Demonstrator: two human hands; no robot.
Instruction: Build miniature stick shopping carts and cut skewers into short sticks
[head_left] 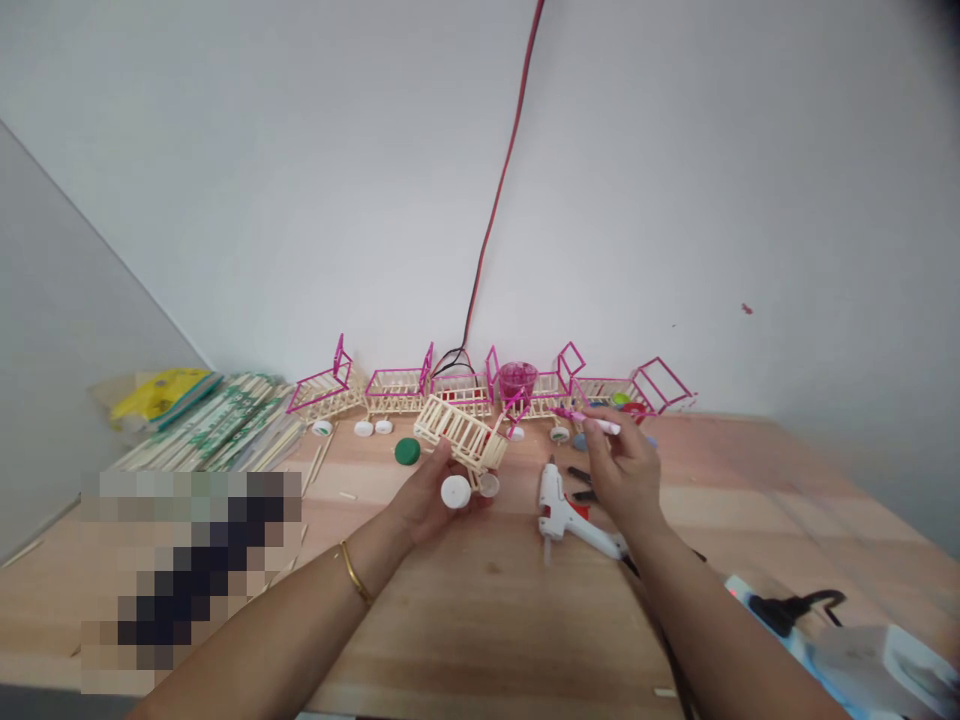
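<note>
My left hand [435,500] holds a small cart of pale wooden sticks [461,435], tilted, with white bottle caps as wheels and part of its handle magenta. My right hand [626,470] grips a brush [600,424] with a white handle and a magenta tip, to the right of the cart. Between and behind the hands stands a clear cup of magenta paint [517,382]. Several similar carts with magenta rims and handles, one of them at the left [322,393], line the wall behind.
A white glue gun [555,505] and dark pliers [581,483] lie between my arms. A green cap [407,451] sits left of the held cart. Bundled sticks [225,420] and a yellow bag [161,397] lie left, a power strip [780,630] right.
</note>
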